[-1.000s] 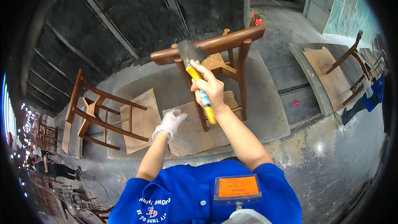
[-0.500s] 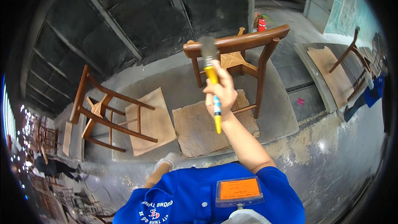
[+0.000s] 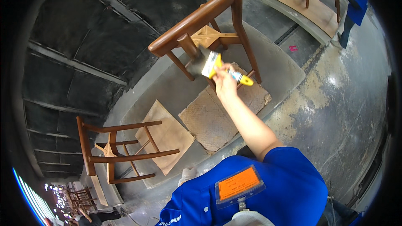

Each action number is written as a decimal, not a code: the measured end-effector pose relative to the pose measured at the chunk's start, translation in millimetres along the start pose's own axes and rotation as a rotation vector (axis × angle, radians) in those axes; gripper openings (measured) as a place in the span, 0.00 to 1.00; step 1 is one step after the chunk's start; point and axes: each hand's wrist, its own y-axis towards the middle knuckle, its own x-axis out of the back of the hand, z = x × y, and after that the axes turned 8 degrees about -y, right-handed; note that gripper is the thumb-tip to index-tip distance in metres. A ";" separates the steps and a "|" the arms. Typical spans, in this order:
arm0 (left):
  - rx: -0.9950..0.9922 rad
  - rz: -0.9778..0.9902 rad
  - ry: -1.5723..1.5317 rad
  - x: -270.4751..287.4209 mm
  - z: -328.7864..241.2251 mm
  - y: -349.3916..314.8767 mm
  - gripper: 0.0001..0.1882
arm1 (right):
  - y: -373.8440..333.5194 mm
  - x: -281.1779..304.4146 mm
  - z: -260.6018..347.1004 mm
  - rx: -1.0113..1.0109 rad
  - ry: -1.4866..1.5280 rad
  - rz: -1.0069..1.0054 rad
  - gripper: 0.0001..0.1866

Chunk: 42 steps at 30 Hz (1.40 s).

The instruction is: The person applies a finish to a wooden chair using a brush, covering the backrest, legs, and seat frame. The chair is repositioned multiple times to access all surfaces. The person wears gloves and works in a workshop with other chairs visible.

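Head view: the right hand holds a yellow-handled brush beside a wooden chair. Whether the left hand grips anything, I cannot tell.

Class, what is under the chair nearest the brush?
Under the chair are a rough brown sheet and a grey slab. The right hand and forearm hide part of the sheet; that part cannot be seen.
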 end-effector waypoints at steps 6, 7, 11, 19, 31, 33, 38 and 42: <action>0.008 0.121 0.186 10.7 12.5 -6.5 0.26 | -3.5 -24.8 -7.0 0.004 -0.204 -0.314 0.13; 0.006 0.135 0.204 11.3 13.0 -6.5 0.26 | -6.0 -35.9 -4.4 0.066 -0.002 -0.027 0.12; -0.005 0.147 0.223 11.6 4.2 2.3 0.26 | -13.3 -55.1 3.6 0.137 0.220 0.232 0.13; -0.165 0.199 0.144 -20.3 -47.8 17.9 0.27 | -22.3 -80.4 7.9 0.148 0.120 0.068 0.13; -0.790 0.076 -0.130 -83.6 -358.2 -57.6 0.33 | 26.5 177.5 63.7 0.054 -0.670 -0.455 0.14; -0.985 -0.012 -0.272 -95.2 -449.2 -98.8 0.34 | 25.2 216.7 115.7 -0.055 -0.743 -0.515 0.14; -1.293 0.044 -0.463 -117.6 -597.3 -179.1 0.33 | 32.8 263.3 219.2 -0.085 -0.658 -0.632 0.17; -1.187 0.125 -0.988 -140.7 -639.2 -197.2 0.23 | 56.9 272.4 262.7 -0.152 -0.646 -0.571 0.16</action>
